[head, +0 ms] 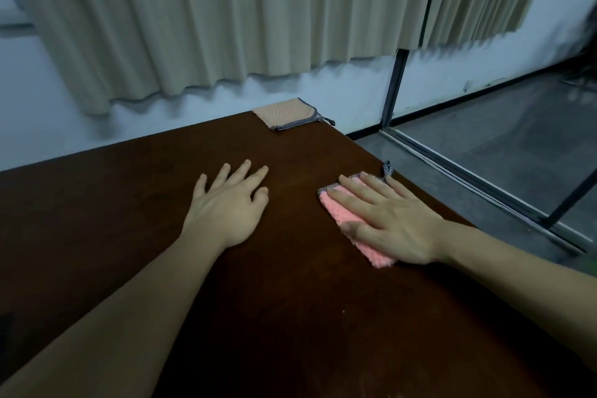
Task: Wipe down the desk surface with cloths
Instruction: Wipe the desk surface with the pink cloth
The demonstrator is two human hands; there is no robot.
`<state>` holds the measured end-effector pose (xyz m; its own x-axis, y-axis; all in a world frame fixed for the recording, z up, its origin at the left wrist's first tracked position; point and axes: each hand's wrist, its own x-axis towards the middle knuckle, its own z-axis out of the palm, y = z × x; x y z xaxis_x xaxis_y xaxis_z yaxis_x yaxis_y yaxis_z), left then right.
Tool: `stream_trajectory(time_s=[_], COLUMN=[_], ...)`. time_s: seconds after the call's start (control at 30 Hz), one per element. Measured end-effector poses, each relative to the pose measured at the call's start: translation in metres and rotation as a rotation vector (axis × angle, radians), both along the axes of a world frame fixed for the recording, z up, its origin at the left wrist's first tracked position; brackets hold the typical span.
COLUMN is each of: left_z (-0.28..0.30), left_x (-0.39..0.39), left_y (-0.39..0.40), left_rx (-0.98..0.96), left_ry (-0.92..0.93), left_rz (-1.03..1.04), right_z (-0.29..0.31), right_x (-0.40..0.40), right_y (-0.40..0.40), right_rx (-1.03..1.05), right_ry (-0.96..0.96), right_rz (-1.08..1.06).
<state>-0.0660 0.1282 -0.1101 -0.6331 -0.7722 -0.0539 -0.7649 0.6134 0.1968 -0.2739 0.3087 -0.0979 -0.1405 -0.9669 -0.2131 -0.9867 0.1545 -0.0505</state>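
A dark brown wooden desk point(135, 210) fills the lower part of the head view. My right hand point(391, 220) lies flat, fingers spread, pressing on a pink fluffy cloth point(344, 215) with a dark patterned trim, near the desk's right edge. My left hand point(229, 200) rests flat on the bare wood to the left of it, fingers apart, holding nothing. A second cloth, beige with the same dark trim point(286, 113), lies on the desk's far right corner, away from both hands.
Beige curtains point(226, 16) hang over a white wall behind the desk. The desk's right edge drops to a grey floor point(484, 152), where a glass partition with a dark metal frame point(392, 90) stands.
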Motion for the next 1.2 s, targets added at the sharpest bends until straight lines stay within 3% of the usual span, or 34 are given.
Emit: stream_trajectory(time_s=[0.43, 0.77, 1.07, 1.2], left_z=[0.000, -0.002, -0.001, 0.000], left_x=[-0.004, -0.004, -0.003, -0.004], left_y=[0.001, -0.002, -0.004, -0.003], left_rx=[-0.020, -0.022, -0.020, -0.012], left_ry=[-0.031, -0.009, 0.007, 0.005], left_rz=[0.041, 0.025, 0.013, 0.013], right_z=[-0.005, 0.000, -0.002, -0.001], right_x=[-0.036, 0.016, -0.019, -0.008], right_y=[-0.082, 0.003, -0.087, -0.086], right_rx=[-0.072, -0.002, -0.058, -0.049], right_ry=[-0.003, 0.000, 0.031, 0.009], right_rz=[-0.125, 0.128, -0.093, -0.123])
